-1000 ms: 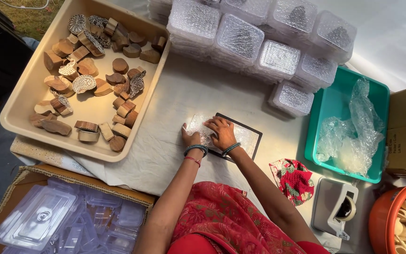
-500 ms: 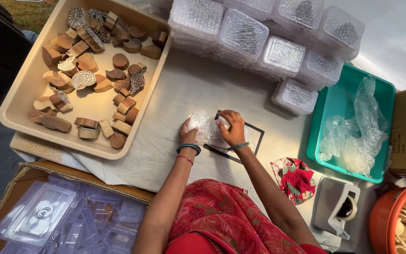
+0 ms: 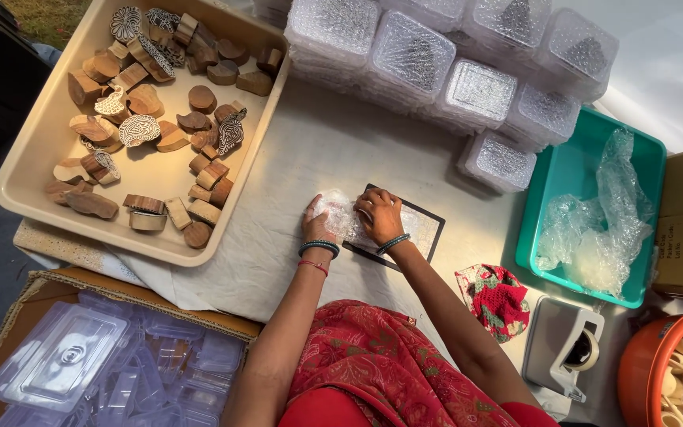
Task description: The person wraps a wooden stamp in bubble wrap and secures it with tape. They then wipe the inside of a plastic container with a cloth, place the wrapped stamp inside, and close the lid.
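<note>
My left hand [image 3: 317,230] and my right hand [image 3: 379,217] rest close together on the white cloth-covered table [image 3: 318,142]. Between them they press a small bundle wrapped in clear bubble wrap [image 3: 338,213]. The bundle lies on the left end of a flat black-framed board [image 3: 416,228]. What is inside the wrap is hidden. Both wrists wear bangles.
A beige tray [image 3: 49,142] of carved wooden stamp blocks sits at far left. Stacked bubble-wrapped boxes [image 3: 444,71] line the far side. A teal tray [image 3: 571,170] holds loose bubble wrap. A tape dispenser [image 3: 563,348], red knitted cloth [image 3: 499,296], orange tub [image 3: 658,372] and carton of clear plastic cases [image 3: 88,356] lie near.
Both hands kept working the bubble-wrapped bundle on the board; the right hand shifted slightly over the wrap. The view also moved a little.
</note>
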